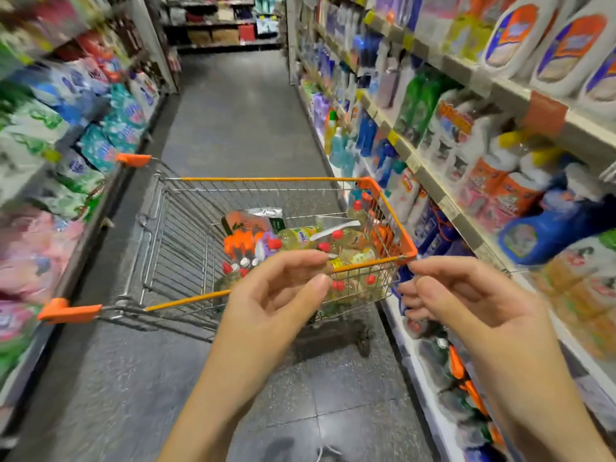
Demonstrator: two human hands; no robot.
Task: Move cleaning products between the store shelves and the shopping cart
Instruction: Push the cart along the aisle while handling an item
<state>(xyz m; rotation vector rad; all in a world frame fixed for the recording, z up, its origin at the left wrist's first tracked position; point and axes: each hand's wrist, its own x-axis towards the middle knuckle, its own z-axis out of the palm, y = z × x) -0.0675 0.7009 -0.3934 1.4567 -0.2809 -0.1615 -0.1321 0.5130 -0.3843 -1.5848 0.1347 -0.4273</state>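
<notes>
left hand [276, 295]: fingers loosely curled, nothing held, at cart [266, 178] rim
right hand [473, 301]: loosely curled, nothing held
cart: bottles [300, 236] are piled inside

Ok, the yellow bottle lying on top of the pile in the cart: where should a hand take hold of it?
Probably grip the yellow bottle round its middle, fingers coming from above. It lies on its side, red cap pointing left, and the cart walls block sideways approaches.
</notes>
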